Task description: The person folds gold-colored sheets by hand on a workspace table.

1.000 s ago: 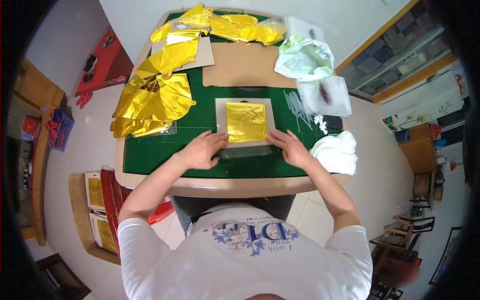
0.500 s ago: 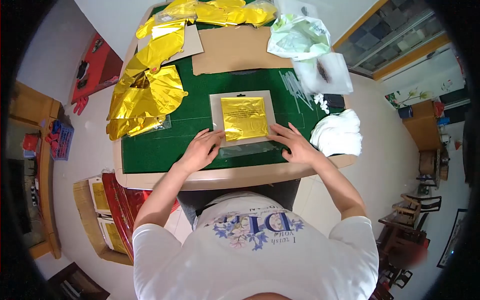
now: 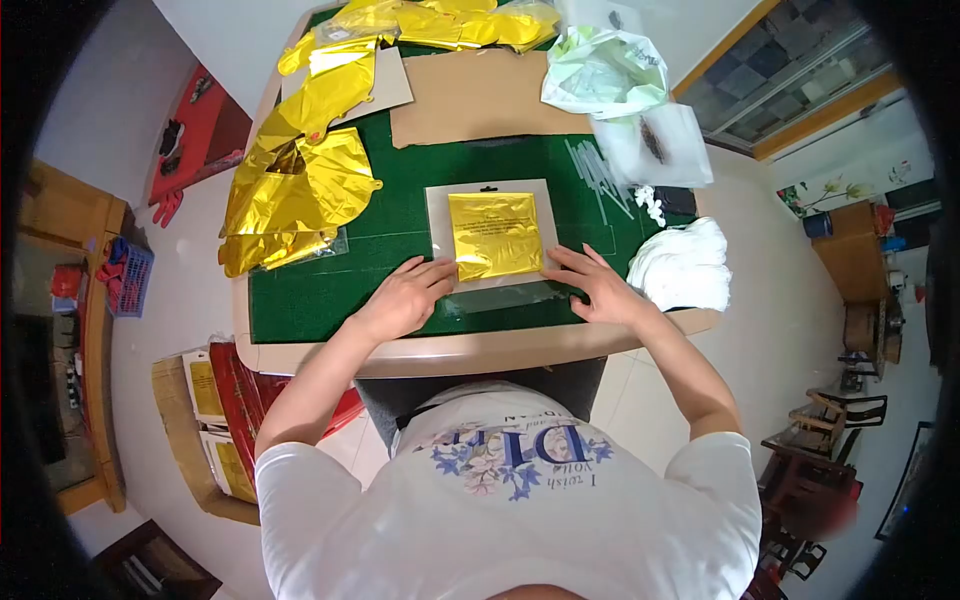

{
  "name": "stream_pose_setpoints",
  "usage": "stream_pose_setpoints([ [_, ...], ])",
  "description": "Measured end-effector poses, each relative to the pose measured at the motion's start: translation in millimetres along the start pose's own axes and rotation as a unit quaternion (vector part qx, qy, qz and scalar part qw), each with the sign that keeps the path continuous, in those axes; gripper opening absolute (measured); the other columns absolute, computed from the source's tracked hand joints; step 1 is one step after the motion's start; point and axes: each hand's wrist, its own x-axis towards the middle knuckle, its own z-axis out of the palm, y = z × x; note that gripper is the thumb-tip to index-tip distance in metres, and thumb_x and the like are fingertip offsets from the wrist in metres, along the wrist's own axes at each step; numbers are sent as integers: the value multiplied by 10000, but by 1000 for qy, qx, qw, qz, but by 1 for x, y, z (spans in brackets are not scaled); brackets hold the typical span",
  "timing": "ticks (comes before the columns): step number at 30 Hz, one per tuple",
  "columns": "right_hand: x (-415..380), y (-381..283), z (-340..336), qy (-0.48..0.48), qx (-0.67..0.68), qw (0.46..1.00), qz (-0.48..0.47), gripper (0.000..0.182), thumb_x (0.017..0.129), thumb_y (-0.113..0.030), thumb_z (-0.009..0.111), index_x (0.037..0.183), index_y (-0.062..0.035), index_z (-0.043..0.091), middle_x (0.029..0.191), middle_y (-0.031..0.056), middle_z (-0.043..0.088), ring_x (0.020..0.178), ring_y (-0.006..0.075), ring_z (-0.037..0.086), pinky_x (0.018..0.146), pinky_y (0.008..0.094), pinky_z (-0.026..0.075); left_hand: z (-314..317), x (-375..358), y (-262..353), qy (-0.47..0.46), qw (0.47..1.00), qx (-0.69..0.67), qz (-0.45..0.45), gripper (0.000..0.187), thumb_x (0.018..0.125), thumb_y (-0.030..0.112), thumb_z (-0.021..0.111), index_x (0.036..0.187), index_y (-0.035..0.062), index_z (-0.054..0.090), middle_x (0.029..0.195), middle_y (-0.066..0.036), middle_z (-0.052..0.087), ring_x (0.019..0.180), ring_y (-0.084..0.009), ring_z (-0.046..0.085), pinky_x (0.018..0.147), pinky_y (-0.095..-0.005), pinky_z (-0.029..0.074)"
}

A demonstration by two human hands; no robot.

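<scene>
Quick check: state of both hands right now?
Left hand: open, at the near left corner of the carded gold packet.
Right hand: open, at its near right corner.

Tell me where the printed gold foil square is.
Near the centre of the head view, the gold foil square lies on the pale card, on the near part of the green tabletop, between the left hand and the right hand.
</scene>
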Motion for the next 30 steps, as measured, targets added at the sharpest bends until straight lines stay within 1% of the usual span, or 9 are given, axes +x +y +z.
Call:
stream_pose_setpoints([
  [2,0,1,0,4,22,1000,3,690,657,-30,579,1330,-164,512,1481,111,353,1402,281,274,1136,557,160,-5,0,5,4,998,-51,-18,383,728,85,642,1104,46,580,1344,-142,482,1300,-284,419,1070,-475,334],
  [8,0,0,-1,1,25,1000,3,675,671,-34,598,1328,-166,515,1481,108,355,1403,275,272,1140,554,150,15,-4,3,28,999,-14,-11,361,746,137,649,1084,28,580,1362,-181,460,1322,-302,393,1079,-491,321],
  [10,0,1,0,1,27,1000,5,663,680,-45,611,1325,-167,519,1483,109,352,1404,275,271,1140,554,150,7,-2,9,32,999,-14,-9,362,746,141,650,1081,24,580,1369,-184,453,1328,-303,385,1080,-495,319],
  [13,0,1,-1,0,22,1000,3,637,697,-67,634,1316,-170,531,1485,110,350,1404,275,272,1139,555,153,-1,-2,19,21,997,-61,-33,333,746,133,644,1054,19,585,1366,-195,452,1325,-310,390,1078,-496,324],
  [15,1,1,-1,-1,17,1000,-3,622,705,-79,644,1310,-172,538,1485,111,349,1403,276,274,1138,556,155,2,-3,20,29,999,-10,-21,304,736,113,639,1019,15,587,1363,-202,452,1328,-319,386,1079,-499,324],
  [19,0,2,1,8,22,1000,-6,599,712,-85,648,1296,-176,553,1481,112,357,1397,283,287,1135,557,163,8,-2,14,41,999,-12,-11,310,718,95,637,1012,13,584,1369,-212,440,1337,-327,371,1081,-500,322],
  [25,-1,1,-1,8,31,999,-4,597,713,-81,645,1295,-174,553,1481,111,358,1396,277,291,1138,548,162,-6,-1,20,-9,999,-46,-20,269,718,53,614,981,1,584,1365,-223,435,1328,-340,378,1075,-492,338],
  [27,0,1,0,9,32,999,-2,597,713,-81,645,1296,-173,553,1481,112,358,1395,274,293,1139,546,161,3,0,15,12,1000,-13,-9,251,720,35,606,967,0,579,1359,-221,441,1328,-342,377,1078,-480,340],
  [30,0,3,2,7,23,1000,2,591,716,-91,654,1293,-171,554,1481,114,356,1396,268,292,1140,542,159,8,-2,11,30,998,-45,-18,182,749,25,591,927,15,556,1345,-201,467,1309,-329,407,1079,-461,347],
])
